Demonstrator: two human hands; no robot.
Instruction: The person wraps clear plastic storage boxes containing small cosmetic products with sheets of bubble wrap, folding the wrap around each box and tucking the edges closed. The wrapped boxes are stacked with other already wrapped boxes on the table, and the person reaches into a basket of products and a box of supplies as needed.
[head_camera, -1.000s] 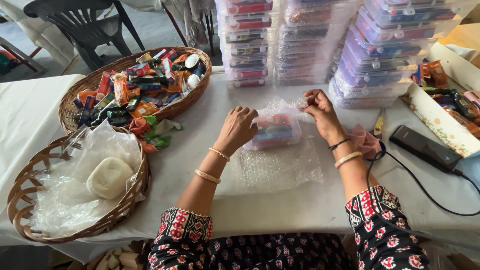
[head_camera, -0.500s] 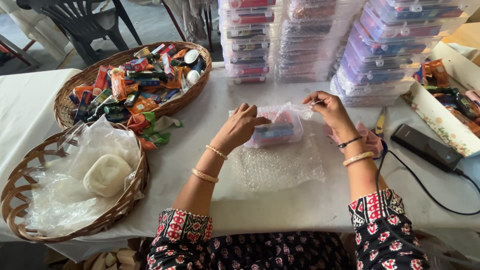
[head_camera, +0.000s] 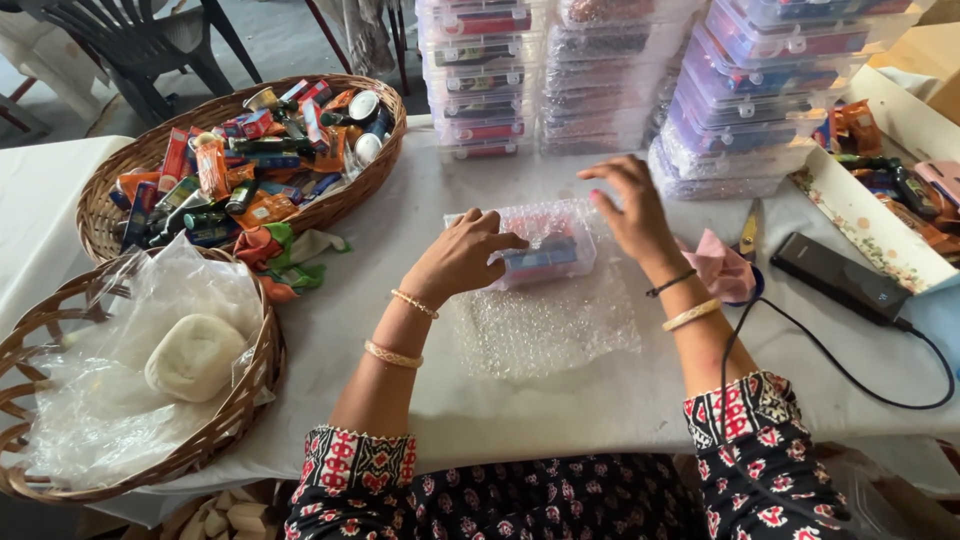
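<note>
Bubble wrap (head_camera: 545, 325) covers the box (head_camera: 545, 250) under your left hand (head_camera: 460, 260) grip; your right hand (head_camera: 625, 205) hovers open just beside.

you sit at a white-clothed table (head_camera: 560, 410); a dark plastic chair (head_camera: 150, 40) stands beyond on grey floor (head_camera: 290, 45) in daylight.

Bare white tabletop (head_camera: 380, 290) left of the left hand (head_camera: 462, 258): passable. Stacked clear plastic boxes (head_camera: 600, 75) wall off beyond both hands. Pink cloth (head_camera: 722, 270) crowds just right of right hand (head_camera: 628, 205).
</note>
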